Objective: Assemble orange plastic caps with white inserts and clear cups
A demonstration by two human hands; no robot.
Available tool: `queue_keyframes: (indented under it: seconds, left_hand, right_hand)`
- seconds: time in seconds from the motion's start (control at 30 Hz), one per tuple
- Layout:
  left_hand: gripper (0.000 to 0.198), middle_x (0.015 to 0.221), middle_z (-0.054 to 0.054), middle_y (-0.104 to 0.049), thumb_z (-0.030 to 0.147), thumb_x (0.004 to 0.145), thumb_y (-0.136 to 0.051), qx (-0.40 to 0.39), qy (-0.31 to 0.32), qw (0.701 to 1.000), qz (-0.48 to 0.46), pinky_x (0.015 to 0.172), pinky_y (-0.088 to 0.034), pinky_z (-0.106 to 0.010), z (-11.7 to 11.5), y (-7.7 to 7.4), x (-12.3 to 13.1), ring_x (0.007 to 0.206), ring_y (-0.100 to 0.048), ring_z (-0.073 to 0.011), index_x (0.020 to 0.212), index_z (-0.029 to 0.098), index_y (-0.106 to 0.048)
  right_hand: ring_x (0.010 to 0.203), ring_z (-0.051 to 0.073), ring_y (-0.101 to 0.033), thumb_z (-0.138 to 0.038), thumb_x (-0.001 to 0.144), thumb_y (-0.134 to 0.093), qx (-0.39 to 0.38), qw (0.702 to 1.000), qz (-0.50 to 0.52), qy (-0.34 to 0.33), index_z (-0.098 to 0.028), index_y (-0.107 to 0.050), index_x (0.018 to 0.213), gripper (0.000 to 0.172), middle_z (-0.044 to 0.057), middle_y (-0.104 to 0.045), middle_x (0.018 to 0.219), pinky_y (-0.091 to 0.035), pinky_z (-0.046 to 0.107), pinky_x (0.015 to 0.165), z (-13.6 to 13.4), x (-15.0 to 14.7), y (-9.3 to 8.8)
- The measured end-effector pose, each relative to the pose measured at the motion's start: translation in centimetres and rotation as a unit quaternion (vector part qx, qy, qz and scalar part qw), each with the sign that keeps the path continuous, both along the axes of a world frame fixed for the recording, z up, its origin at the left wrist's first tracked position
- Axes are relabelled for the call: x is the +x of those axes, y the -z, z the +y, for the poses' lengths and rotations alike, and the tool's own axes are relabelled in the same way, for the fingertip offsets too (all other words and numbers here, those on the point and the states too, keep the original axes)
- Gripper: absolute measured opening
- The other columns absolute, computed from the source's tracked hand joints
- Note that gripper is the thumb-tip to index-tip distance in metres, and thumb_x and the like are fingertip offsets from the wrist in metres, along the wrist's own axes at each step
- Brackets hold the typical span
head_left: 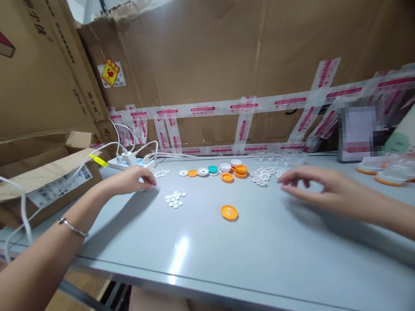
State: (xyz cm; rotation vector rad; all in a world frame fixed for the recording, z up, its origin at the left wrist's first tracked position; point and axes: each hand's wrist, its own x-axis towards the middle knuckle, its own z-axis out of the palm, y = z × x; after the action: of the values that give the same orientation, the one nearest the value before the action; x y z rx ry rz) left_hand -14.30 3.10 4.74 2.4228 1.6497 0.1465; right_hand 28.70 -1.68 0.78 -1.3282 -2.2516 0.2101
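My left hand [138, 179] hovers over the left of the table with its fingers loosely bent and apart; I see nothing in them. Beside its fingertips lie several small clear-white pieces [161, 173], and nearer to me a cluster of small white discs [175, 200]. My right hand [316, 186] is slightly blurred, thumb and forefinger apart, just right of a pile of white flat pieces [263, 175]. Between the hands, a round orange plastic part [229, 213] with a small clear peg at its middle lies alone on the table.
Behind stand white, orange [241, 171] and teal round caps [212, 169] in a row. Clear plastic pieces [281, 157] lie at the back, orange-rimmed clear items [393, 174] at the right. A power strip [130, 159] with cables and an open carton [54, 179] are at left.
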Motion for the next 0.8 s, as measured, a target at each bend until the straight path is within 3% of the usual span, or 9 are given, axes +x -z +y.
queue_keyframes:
  seconds: [0.1,0.27,0.8]
  left_hand:
    - [0.017,0.084,-0.003,-0.07,0.028,0.068,-0.057,-0.028,0.01,1.0,0.002,0.072,-0.045,-0.023,0.7,0.4,-0.5,0.08,-0.062,-0.0166,0.079,0.021,-0.067]
    - [0.02,0.087,-0.004,-0.069,0.028,0.069,-0.058,-0.048,0.023,0.998,0.018,0.073,-0.045,-0.023,1.0,0.7,-0.3,0.083,-0.062,-0.0168,0.083,0.017,-0.066]
    - [0.023,0.082,-0.005,-0.07,0.032,0.073,-0.054,-0.013,0.027,1.0,-0.007,0.065,-0.044,-0.022,1.3,1.5,0.2,0.075,-0.062,-0.016,0.079,0.015,-0.068]
  right_hand:
    - [0.073,0.018,-0.055,-0.058,0.073,-0.051,-0.102,0.99,0.019,-0.091,-0.029,-0.057,0.093,0.036,0.002,-0.061,0.089,-0.048,0.032,0.061,-1.3,-5.1,0.5]
    - [0.081,0.017,-0.053,-0.05,0.071,-0.062,-0.179,0.977,0.036,-0.109,-0.023,-0.057,0.096,0.037,0.004,-0.057,0.094,-0.046,0.031,0.074,-2.0,-9.4,1.1]
    - [0.077,0.016,-0.052,-0.038,0.073,-0.061,-0.16,0.979,0.086,-0.097,-0.021,-0.056,0.097,0.03,0.003,-0.056,0.086,-0.044,0.029,0.067,-1.6,-10.0,2.2]
